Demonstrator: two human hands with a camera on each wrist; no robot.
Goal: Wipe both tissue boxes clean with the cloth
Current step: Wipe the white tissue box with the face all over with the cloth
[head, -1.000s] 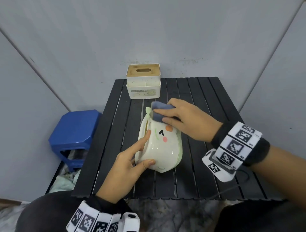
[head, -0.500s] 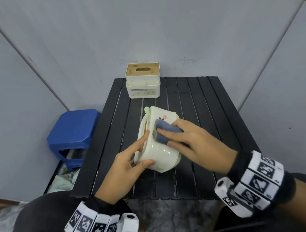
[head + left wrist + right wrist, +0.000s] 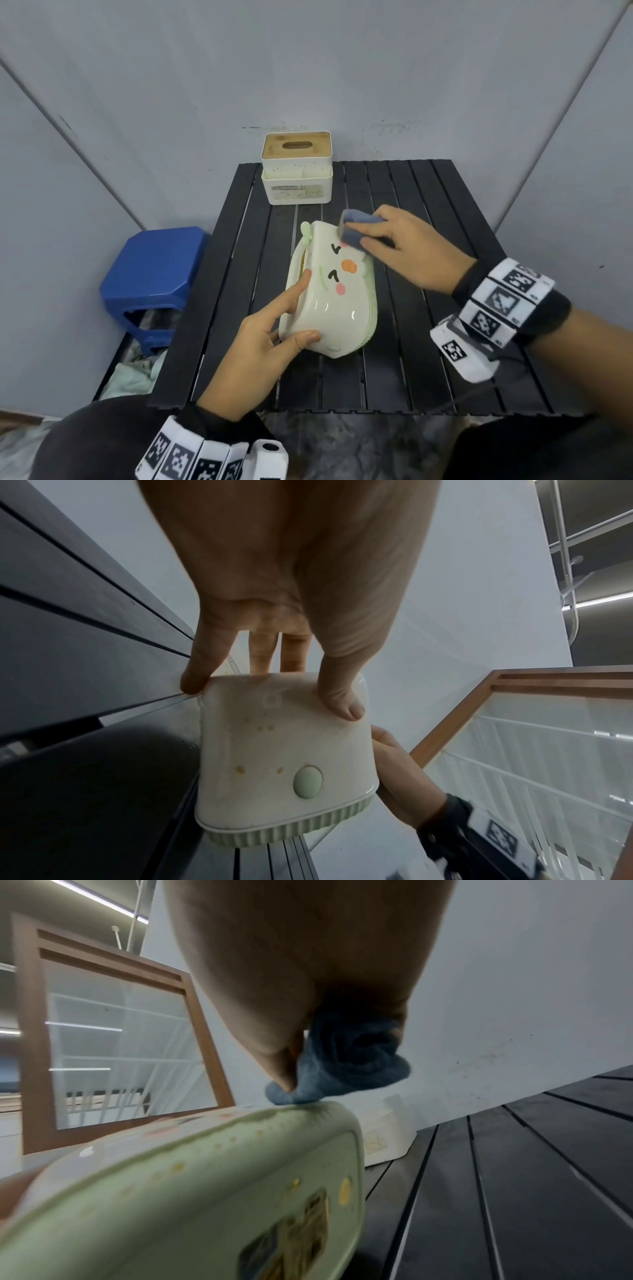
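Three views of one black slatted table: one from the person's head, one from each wrist.

The head camera looks forward and down from above the near edge, taking in the whole table (image 3: pixel 428 212), both hands and the grey walls behind. The left wrist camera sits very close, looking along the left hand (image 3: pixel 294 593) at the near end of the cream tissue box (image 3: pixel 284 764). The right wrist camera, equally close and low, looks along the right hand (image 3: pixel 308 974) across the same box (image 3: pixel 205 1191) toward the far wall. All three views share this box and the table slats.
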